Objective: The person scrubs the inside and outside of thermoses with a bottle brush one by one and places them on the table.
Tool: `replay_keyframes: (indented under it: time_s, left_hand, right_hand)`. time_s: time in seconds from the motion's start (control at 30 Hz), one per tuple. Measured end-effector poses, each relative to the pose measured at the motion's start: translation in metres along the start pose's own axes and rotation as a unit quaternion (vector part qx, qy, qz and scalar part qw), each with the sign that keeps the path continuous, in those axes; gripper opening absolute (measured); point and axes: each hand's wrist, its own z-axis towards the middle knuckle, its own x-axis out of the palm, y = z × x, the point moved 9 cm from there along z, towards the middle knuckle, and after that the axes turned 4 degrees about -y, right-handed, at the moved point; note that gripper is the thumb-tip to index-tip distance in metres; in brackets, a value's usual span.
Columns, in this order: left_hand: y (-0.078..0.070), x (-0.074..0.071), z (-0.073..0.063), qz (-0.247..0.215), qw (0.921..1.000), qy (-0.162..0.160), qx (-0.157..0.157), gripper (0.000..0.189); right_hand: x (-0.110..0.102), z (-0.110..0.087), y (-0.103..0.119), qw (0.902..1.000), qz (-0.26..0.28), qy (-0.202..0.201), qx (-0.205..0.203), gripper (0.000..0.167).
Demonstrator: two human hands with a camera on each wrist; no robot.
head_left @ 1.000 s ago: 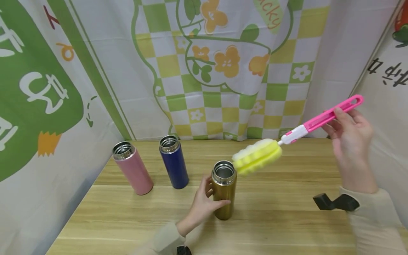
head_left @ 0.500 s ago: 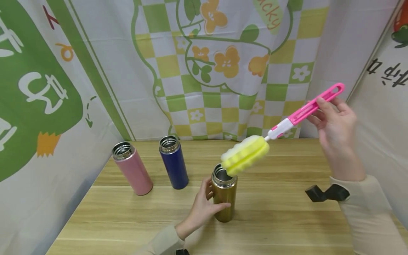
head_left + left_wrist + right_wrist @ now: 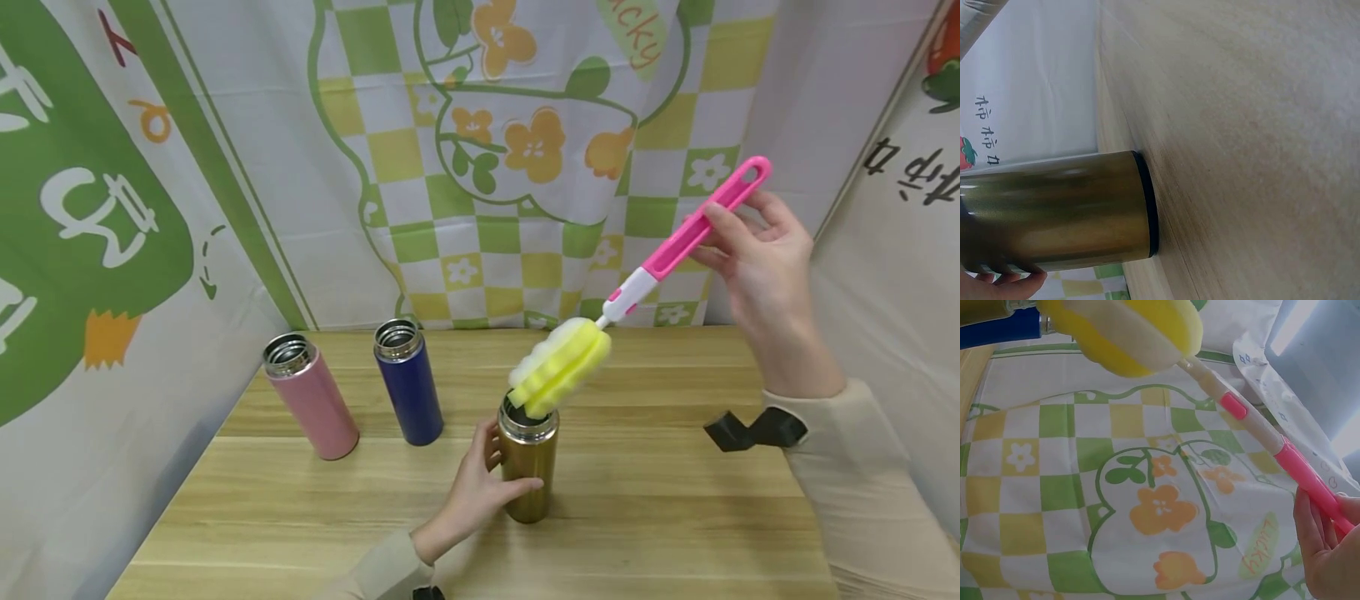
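Observation:
A gold vacuum flask (image 3: 528, 475) stands upright and lidless on the wooden table, its steel mouth facing up. My left hand (image 3: 476, 492) grips its body, thumb across the front. In the left wrist view the dark base of the flask (image 3: 1060, 212) sits on the tabletop. My right hand (image 3: 768, 267) pinches the pink handle of a bottle brush (image 3: 678, 242), held slanting down to the left. Its yellow and white sponge head (image 3: 562, 367) has its tip right at the flask's mouth. The right wrist view shows the fingers (image 3: 1313, 525) round the handle.
A blue flask (image 3: 411, 392) and a pink flask (image 3: 315, 404), both lidless, stand upright to the left on the table (image 3: 645, 517). A checked, flower-printed curtain (image 3: 495, 250) hangs behind the table, and printed fabric walls flank both sides.
My right hand has moved left and up, tilting the brush steeper and bringing its sponge head from beside the gold flask to over its mouth. The left hand keeps its grip on the flask.

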Motion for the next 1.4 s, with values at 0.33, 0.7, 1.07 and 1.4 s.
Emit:
replay_keyframes:
  time_s: [0.33,0.7,1.07,1.4]
  left_hand:
    - [0.008,0.001,0.001,0.008,0.9999,0.004,0.009,0.074]
    - [0.007,0.002,0.002,0.009,0.9999,0.01,0.005,0.074]
    - [0.008,0.001,0.002,0.009,0.9998,0.014,0.008,0.075]
    - [0.006,0.001,0.001,0.014,0.9998,0.013,0.01,0.074]
  right_hand:
    - [0.05,-0.001,0.008,0.9849,-0.128,0.098,-0.063,0.031]
    - [0.095,-0.003,-0.002,0.9553,-0.198,0.207,-0.075,0.021]
    - [0.137,-0.02,-0.021,0.9045,-0.28,0.3,-0.117,0.022]
    - [0.144,-0.029,-0.035,0.8841,-0.321,0.31,-0.137,0.023]
